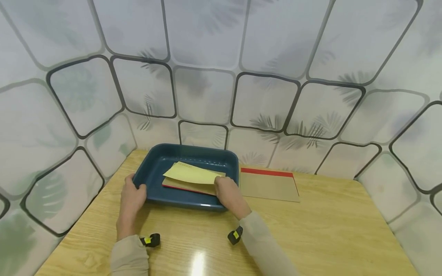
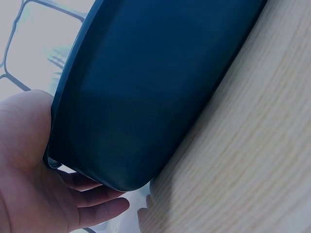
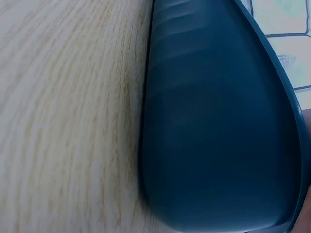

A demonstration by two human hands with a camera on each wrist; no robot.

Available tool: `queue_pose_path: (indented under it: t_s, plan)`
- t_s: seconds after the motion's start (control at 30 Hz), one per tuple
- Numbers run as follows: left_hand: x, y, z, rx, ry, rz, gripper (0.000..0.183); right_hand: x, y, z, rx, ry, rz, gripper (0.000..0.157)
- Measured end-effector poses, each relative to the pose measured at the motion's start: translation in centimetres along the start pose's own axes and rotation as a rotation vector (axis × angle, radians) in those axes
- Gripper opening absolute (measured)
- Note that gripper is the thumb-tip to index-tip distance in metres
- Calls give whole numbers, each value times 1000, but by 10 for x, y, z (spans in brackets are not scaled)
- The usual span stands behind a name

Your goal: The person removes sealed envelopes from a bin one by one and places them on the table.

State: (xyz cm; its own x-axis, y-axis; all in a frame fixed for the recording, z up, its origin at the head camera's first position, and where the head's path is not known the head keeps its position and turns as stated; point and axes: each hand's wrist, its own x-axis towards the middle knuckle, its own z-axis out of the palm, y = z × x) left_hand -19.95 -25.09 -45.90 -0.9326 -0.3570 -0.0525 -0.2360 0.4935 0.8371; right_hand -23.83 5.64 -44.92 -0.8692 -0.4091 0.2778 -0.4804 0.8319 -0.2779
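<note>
A dark blue rectangular tray (image 1: pixel 186 201) stands on the wooden table. Its left side is gripped by my left hand (image 1: pixel 132 197), thumb over the rim and fingers along the outer wall; the left wrist view shows the palm (image 2: pixel 24 145) against that rim. Inside the tray lies a sheet of yellow paper (image 1: pixel 193 174), slightly bowed, above a tan pad (image 1: pixel 203 187) with a red edge. My right hand (image 1: pixel 229 193) reaches over the tray's front right corner and pinches the right end of the yellow paper. In the right wrist view the tray's outer wall (image 3: pixel 218 121) hides most of that hand.
Right beside the tray, a flat tan pad (image 1: pixel 269 186) with a red strip along its far edge lies on the table (image 1: pixel 310 230). A patterned wall covering (image 1: pixel 266 103) rises behind the table and at both sides.
</note>
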Motion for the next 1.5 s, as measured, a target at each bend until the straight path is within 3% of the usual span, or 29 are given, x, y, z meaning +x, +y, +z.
queue_pose_path:
  t_s: [0.37, 0.7, 1.0, 1.27, 1.37, 1.5]
  plan:
    - [-1, 1, -1, -8, -13, -8, 65, -6, 4, 5, 136, 274, 12, 3]
    - [-1, 4, -2, -4, -16, -9, 65, -5, 6, 8, 134, 366, 1, 12]
    - [2, 1, -2, -2, -30, -4, 66, -4, 11, 13, 322, 526, 43, 19]
    - [1, 1, -4, 0, -22, -17, 66, -3, 13, 15, 503, 727, 18, 10]
    - [0, 2, -4, 6, -26, -17, 66, -4, 14, 13, 598, 790, 84, 9]
    - [-1, 4, -4, 8, -41, -16, 67, -10, 15, 6, 786, 759, 279, 14]
